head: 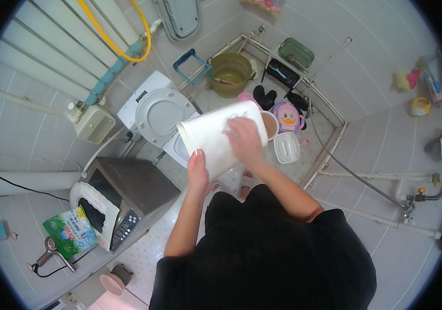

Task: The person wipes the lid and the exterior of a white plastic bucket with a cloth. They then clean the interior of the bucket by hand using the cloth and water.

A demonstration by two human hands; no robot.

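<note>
A white plastic bin (221, 131) lies tilted in front of me, its rim towards the toilet bowl (176, 147). My left hand (198, 170) grips it near the rim, thumb on the upper wall. My right hand (246, 141) is over the bin's outer wall, blurred by motion. A greyish smear (236, 120) shows at its fingertips; whether it is a held thing or a mark on the bin cannot be made out. Behind the bin stands the toilet, its grey seat (168, 116) raised. The bin's inside is hidden.
A lidded white box (286, 148), a round tub (270, 124) with brownish contents and a pink-purple child's potty (288, 117) stand on the floor to the right. An olive basket (228, 75) is behind them. A washing machine (135, 186) stands left; a shower hose (345, 174) hangs right.
</note>
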